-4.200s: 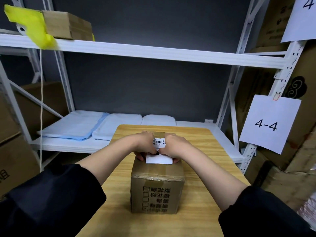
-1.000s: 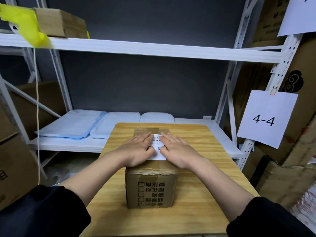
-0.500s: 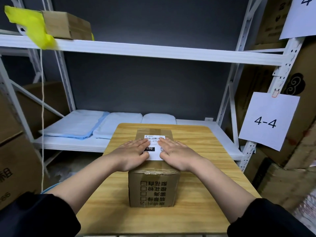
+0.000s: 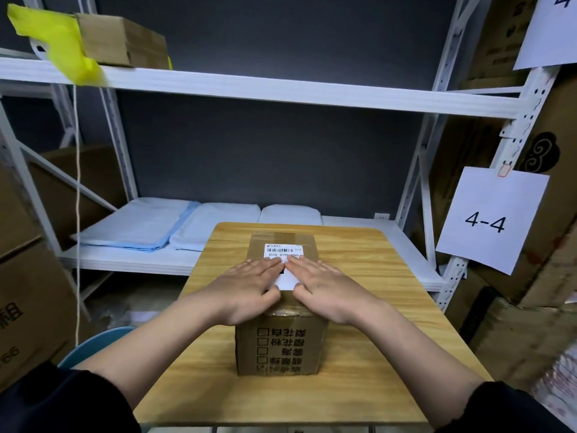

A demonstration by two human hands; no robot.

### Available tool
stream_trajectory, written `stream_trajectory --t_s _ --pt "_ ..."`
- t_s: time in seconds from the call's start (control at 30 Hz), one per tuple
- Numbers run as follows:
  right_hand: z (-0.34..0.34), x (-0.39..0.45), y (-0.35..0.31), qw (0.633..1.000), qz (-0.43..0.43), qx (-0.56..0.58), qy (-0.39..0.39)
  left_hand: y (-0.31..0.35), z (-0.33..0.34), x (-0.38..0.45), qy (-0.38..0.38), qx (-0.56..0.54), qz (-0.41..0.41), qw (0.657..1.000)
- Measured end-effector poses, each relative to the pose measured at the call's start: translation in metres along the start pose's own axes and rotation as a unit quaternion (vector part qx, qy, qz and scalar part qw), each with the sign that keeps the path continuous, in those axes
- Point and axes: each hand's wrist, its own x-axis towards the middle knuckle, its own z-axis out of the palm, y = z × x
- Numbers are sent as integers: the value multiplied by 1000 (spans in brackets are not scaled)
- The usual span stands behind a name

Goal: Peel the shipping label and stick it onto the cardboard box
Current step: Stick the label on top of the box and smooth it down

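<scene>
A taped brown cardboard box [image 4: 279,348] with printed characters on its front stands on the wooden table [image 4: 374,354]. A white shipping label [image 4: 282,253] with a barcode lies flat on the box's top. My left hand [image 4: 246,287] and my right hand [image 4: 324,287] rest palm-down on the box top, fingers straight, their tips meeting over the label's middle. Both hands hide the label's sides and part of its lower half. Neither hand holds anything.
A white metal shelf rack [image 4: 281,95] stands behind the table, with folded blue-white pads [image 4: 162,226] on its lower shelf. A small carton [image 4: 121,42] with yellow tape sits upper left. Cartons stack left and right; a "4-4" sign [image 4: 487,220] hangs at right.
Earlier both hands held the curled label above the box; now it lies flat. Over the last second my flat palms have slid back toward me, uncovering the barcode end.
</scene>
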Motion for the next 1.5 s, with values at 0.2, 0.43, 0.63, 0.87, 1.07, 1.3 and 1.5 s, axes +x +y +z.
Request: stream_trajectory --t_s 0.2,0.43,0.63,0.87,1.07,1.3,1.5 --pt "3 -1 -2 1000 23 -1 1 -2 1 -3 -4 -8 -20 1000" --pt "9 -11 -3 996 57 -2 62 -2 8 -8 34 -30 -60 997" --pt "13 -21 -12 999 -25 -2 43 5 15 -18 30 -37 9 999" --pt "15 -23 -12 999 -7 -16 32 4 15 -19 25 3 4 1000" --pt "12 -29 -7 1000 13 -7 20 5 19 -20 39 -2 -20 999" --pt "9 -37 -12 998 -2 -7 64 9 19 -28 84 -37 -7 996" --pt "15 -40 -15 999 -20 -12 31 10 20 -32 47 -1 19 999"
